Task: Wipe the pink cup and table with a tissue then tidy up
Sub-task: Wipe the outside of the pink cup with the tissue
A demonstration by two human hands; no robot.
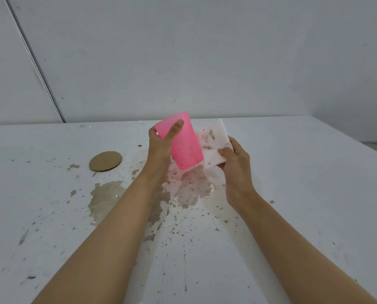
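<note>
My left hand (pixel 161 141) grips the pink cup (pixel 186 145) above the white table (pixel 292 194), thumb across its side. The cup is tilted, its narrow end up and to the left, and dark specks dot its lower wall. Just right of the cup, my right hand (pixel 235 159) pinches a white tissue (pixel 213 141) that bears brown smears. The tissue's left edge lies behind the cup. Which end of the cup is open cannot be made out.
A round cardboard disc (pixel 105 161) lies on the table to the left. A brownish spill patch (pixel 108 198) and many splatter spots (pixel 189 189) spread below my hands and toward the near edge. A plain wall stands behind the table.
</note>
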